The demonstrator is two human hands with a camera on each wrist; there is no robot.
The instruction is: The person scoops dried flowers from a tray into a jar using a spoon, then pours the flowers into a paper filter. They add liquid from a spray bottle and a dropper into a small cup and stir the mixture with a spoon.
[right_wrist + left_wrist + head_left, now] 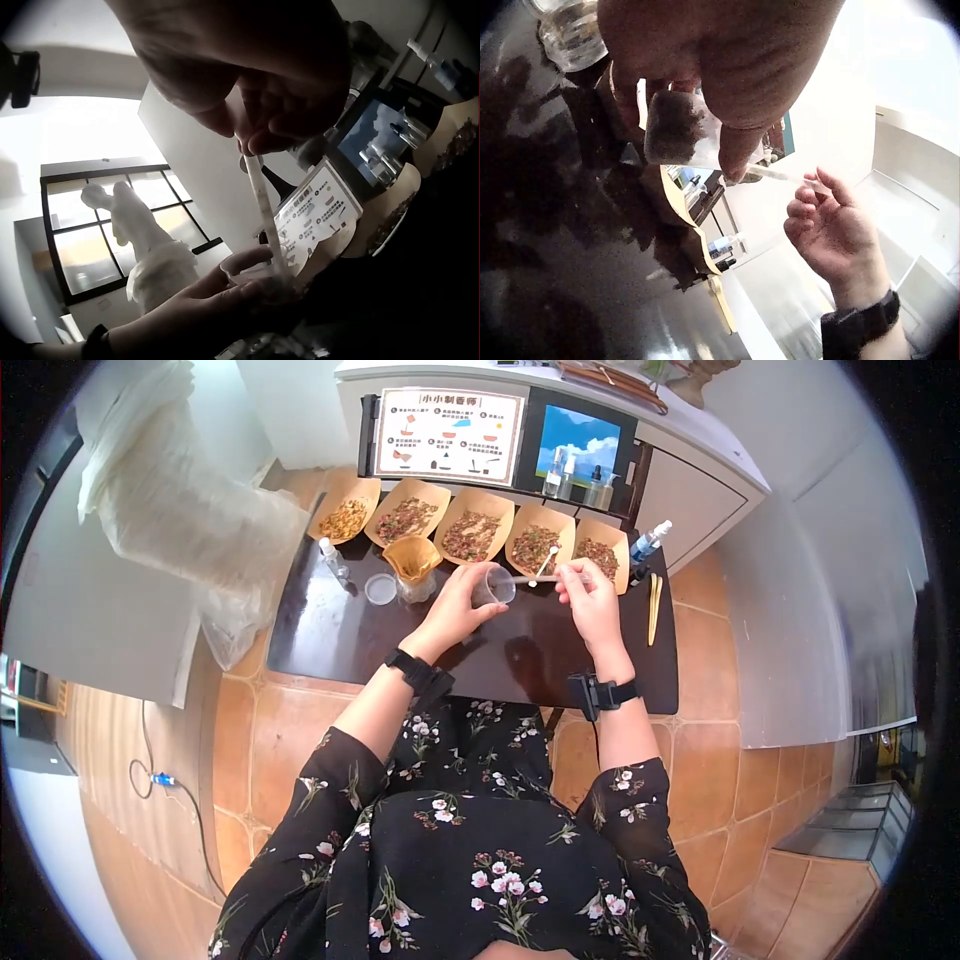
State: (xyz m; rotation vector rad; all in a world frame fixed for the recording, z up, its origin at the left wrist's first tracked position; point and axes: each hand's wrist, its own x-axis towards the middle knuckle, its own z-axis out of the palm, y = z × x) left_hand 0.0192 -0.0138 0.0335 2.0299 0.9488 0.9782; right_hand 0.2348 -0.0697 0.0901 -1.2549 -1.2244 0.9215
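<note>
My left hand (452, 612) grips a small clear plastic cup (494, 587), tilted, its mouth toward the right. In the left wrist view dark powdery stuff shows inside the cup (676, 131). My right hand (592, 605) pinches the end of a pale thin stick (530, 579); its other end reaches into the cup's mouth, as the stick (262, 202) also shows in the right wrist view. Left of the cup stands a glass jar (416, 590) with a golden-brown paper cone (412, 558) in its top. A clear round lid (380, 589) lies beside the jar.
Several paper trays (473, 532) of dried bits line the table's back, a white spoon (546, 563) in one. A spray bottle (333, 558) is at left; a blue-labelled bottle (650, 542) and yellow tongs (654, 610) are at right. An instruction sheet (449, 437) stands behind.
</note>
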